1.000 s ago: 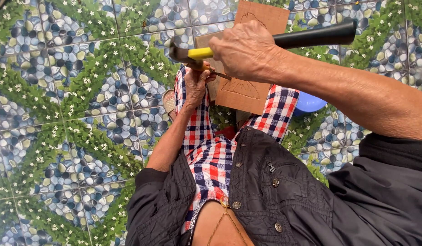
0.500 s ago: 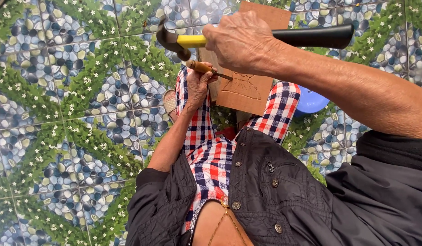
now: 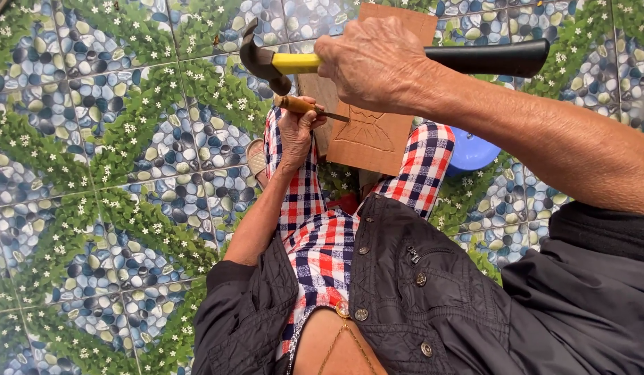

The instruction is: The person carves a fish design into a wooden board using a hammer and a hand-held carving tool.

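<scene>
Overhead, right hand (image 3: 377, 62) grips hammer (image 3: 287, 64); left hand (image 3: 296, 128) steadies chisel (image 3: 304, 106)

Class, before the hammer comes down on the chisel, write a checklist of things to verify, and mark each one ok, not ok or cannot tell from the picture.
1. Right hand grips the hammer firmly on its handle: ok.
2. Left hand wraps the chisel handle, fingers below the butt end: ok.
3. Hammer head sits just above the chisel's butt, lined up: ok.
4. Chisel tip rests on the carved line of the wooden board: cannot tell, tip too small.
5. Board is braced between the legs in checked trousers: ok.
6. Board is clamped or fixed against slipping: cannot tell, its lower edge is hidden.
</scene>
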